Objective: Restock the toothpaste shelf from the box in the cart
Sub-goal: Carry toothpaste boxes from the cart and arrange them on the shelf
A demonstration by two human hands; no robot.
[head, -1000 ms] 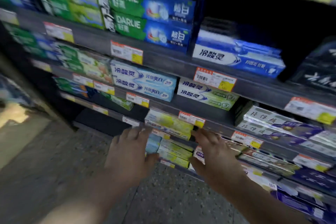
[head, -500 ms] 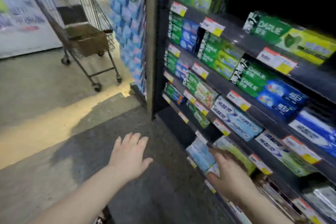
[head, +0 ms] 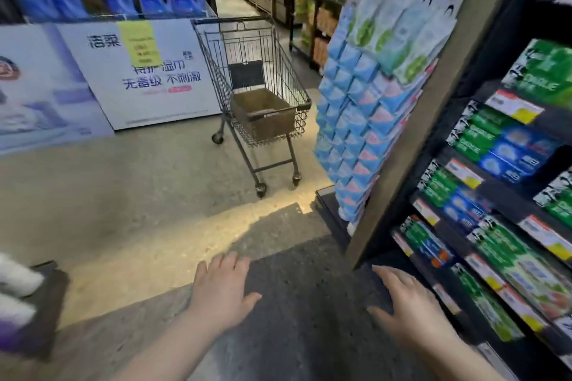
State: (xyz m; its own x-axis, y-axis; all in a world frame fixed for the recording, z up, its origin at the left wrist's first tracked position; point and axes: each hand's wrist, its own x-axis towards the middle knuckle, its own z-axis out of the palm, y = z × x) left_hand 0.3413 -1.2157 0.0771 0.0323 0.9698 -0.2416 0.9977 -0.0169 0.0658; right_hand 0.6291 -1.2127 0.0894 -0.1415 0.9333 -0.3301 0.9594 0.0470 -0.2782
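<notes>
Both your hands are empty. Your left hand [head: 221, 297] hangs palm-down over the speckled grey floor [head: 123, 195], fingers straight and slightly spread, gripping nothing. Your right hand [head: 408, 306] is likewise released, with its fingers fanned, just beside the lower corner of the black toothpaste shelf unit [head: 507, 192]; whether it touches the unit cannot be told.

The open-topped brown cardboard box [head: 263, 113] sits inside the grey wire shopping cart [head: 213, 52], well apart from you across the floor. It fills the near end of the basket. Its walls are plain and dull brown with a darker band along the top edge, and its contents cannot be seen from here.

On your right, the shelves hold rows of green-and-blue toothpaste cartons [head: 501, 145], lying flat with their long faces outward and blurred in this view. Orange-and-yellow price tags [head: 464, 173] line the shelf edges. The unit's end panel carries hanging pale blue and pink sachets [head: 356, 120]. A white promotional board with blue characters [head: 148, 71] stands to the left of the cart.
</notes>
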